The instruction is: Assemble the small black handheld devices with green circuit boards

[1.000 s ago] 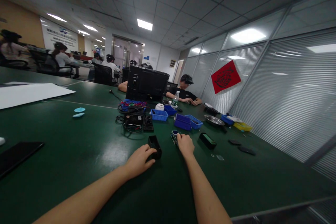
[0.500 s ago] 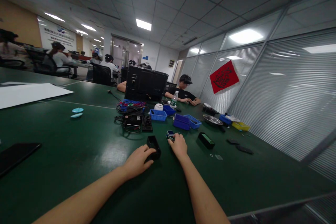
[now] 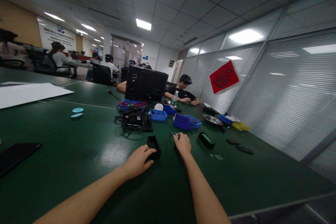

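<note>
My left hand [image 3: 140,159] grips the near left side of a small black open-topped box [image 3: 153,145], which rests on the green table [image 3: 110,189]. My right hand [image 3: 183,143] is closed on a small green circuit board [image 3: 172,140], just right of the box; the fingers hide part of the board. To the right of that hand lies another black box with a green board in it [image 3: 206,140]. Near this second box are a small clear plate [image 3: 218,157] and a tiny white ring [image 3: 211,155].
Beyond my hands stand blue bins [image 3: 181,121], a black power unit with cables [image 3: 132,121], a water bottle [image 3: 174,98] and a monitor [image 3: 146,83]. A metal dish [image 3: 212,120] and a yellow tray [image 3: 240,126] sit right. Across the table a person [image 3: 185,92] works.
My right hand has moved slightly right and turned the circuit board, so its screen-like face no longer shows and its green side does. My left hand and the black box stay put.
</note>
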The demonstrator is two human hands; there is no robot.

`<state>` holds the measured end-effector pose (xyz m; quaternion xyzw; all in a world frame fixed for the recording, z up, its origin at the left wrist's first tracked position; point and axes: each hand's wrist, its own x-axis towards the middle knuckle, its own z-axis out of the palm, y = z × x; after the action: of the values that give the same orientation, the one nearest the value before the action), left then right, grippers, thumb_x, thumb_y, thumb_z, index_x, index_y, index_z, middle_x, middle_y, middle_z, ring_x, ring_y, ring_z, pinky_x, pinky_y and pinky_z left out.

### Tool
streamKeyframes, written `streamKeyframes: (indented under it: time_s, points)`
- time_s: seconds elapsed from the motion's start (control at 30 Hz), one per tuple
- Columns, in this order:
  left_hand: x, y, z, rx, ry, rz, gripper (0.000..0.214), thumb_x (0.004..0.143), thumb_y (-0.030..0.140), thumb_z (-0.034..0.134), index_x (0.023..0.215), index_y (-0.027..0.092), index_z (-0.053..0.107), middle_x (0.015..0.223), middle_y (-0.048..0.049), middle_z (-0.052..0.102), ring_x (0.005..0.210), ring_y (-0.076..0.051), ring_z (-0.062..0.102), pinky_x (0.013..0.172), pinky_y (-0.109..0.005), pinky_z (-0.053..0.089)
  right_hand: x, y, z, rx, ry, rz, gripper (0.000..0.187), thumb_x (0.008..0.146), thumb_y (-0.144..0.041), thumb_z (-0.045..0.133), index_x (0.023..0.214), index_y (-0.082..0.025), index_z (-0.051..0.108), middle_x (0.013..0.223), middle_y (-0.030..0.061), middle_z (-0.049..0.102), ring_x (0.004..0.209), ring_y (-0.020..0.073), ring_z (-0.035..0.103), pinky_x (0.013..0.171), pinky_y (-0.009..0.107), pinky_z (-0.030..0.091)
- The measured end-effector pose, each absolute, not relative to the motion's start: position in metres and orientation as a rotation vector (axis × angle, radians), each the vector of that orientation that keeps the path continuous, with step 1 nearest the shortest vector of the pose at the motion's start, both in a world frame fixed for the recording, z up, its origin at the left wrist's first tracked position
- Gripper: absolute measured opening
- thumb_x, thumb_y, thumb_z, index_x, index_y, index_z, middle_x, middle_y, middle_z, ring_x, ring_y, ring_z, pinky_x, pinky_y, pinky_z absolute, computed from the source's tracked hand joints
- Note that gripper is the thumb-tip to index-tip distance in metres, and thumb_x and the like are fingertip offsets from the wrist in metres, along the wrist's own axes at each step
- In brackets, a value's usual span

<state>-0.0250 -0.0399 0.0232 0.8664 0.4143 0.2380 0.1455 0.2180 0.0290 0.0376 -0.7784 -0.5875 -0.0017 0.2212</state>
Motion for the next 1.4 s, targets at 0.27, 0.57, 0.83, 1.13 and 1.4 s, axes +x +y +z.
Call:
streamKeyframes:
  time_s: [0.27,0.57,0.83,1.13,1.4]
  points:
    - [-0.024,-0.038,0.02,2.514,1.203,0.691,0.041,0.076,0.029,0.051,0.116,0.029,0.045,0.1,-0.0025,0.049,0.092,-0.017,0.049,0.082,-0.028,0.038,0.216,0.028,0.027,-2.159,-1.697,-0.08,0.046,0.07,-0.042,0.055,0.109,-0.018,0.051,0.108,0.0137,0.047,0.099,0.0265,0.049,0.077,0.034,0.04]
    - [-0.024,-0.04,0.022,2.512,1.204,0.692,0.04,0.076,0.028,0.05,0.115,0.03,0.045,0.099,-0.0019,0.049,0.092,-0.017,0.049,0.081,-0.028,0.038,0.223,0.045,0.019,-1.903,-1.487,0.333,0.038,0.069,-0.03,0.055,0.104,-0.015,0.054,0.089,0.0076,0.058,0.078,0.0178,0.057,0.068,0.025,0.042]
    - [-0.024,-0.04,0.025,2.489,1.193,0.696,0.04,0.075,0.028,0.05,0.115,0.029,0.046,0.1,-0.0024,0.051,0.092,-0.018,0.049,0.082,-0.029,0.039,0.221,0.034,0.034,-2.053,-1.555,0.124,0.035,0.078,-0.039,0.043,0.102,-0.017,0.056,0.098,0.0095,0.06,0.09,0.0212,0.055,0.074,0.029,0.04]
    - [-0.022,-0.054,0.035,2.564,0.752,0.606,0.065,0.072,0.02,0.053,0.131,0.033,0.028,0.126,0.0,0.047,0.111,-0.019,0.044,0.095,-0.034,0.034,0.217,0.031,0.03,-2.177,-1.733,0.028,0.042,0.073,-0.037,0.052,0.109,-0.014,0.055,0.105,0.015,0.055,0.099,0.0268,0.051,0.079,0.034,0.04]
    - [-0.02,-0.035,0.019,2.362,1.228,1.118,0.051,0.071,0.017,0.051,0.121,0.025,0.042,0.125,-0.0033,0.046,0.115,-0.018,0.041,0.1,-0.036,0.031,0.213,0.038,0.02,-1.681,-1.911,0.408,0.043,0.065,-0.02,0.06,0.107,-0.016,0.058,0.108,0.0065,0.058,0.101,0.019,0.052,0.089,0.029,0.037]
